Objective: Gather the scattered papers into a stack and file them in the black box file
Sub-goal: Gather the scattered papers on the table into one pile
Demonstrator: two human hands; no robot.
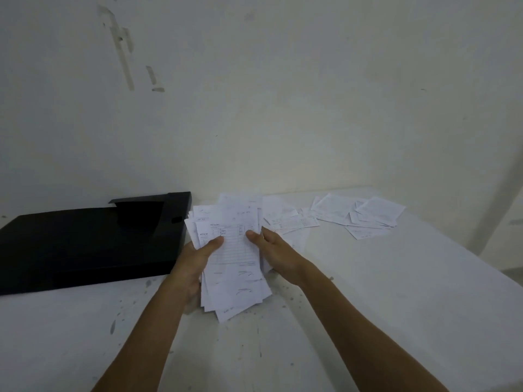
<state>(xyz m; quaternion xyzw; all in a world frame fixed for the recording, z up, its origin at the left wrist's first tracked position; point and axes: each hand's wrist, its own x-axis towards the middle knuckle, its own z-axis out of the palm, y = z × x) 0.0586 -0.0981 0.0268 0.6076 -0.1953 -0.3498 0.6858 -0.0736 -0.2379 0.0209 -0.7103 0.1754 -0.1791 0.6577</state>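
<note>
Currently gathering, mid-step: both hands are holding an uneven stack (232, 250) just above the desk (396, 278), left hand (195, 258) and right hand (271, 247) each pinching a side, thumbs on top. Sheets are fanning out, edges unaligned. More papers (365, 216) are lying loose at far right. Box file (85, 244) is lying open just left. Next move, likely: collecting the loose sheets, then squaring edges before filing.

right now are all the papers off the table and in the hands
No, both hands hold a stack of papers, but loose papers lie scattered on the white table to the right.
</note>
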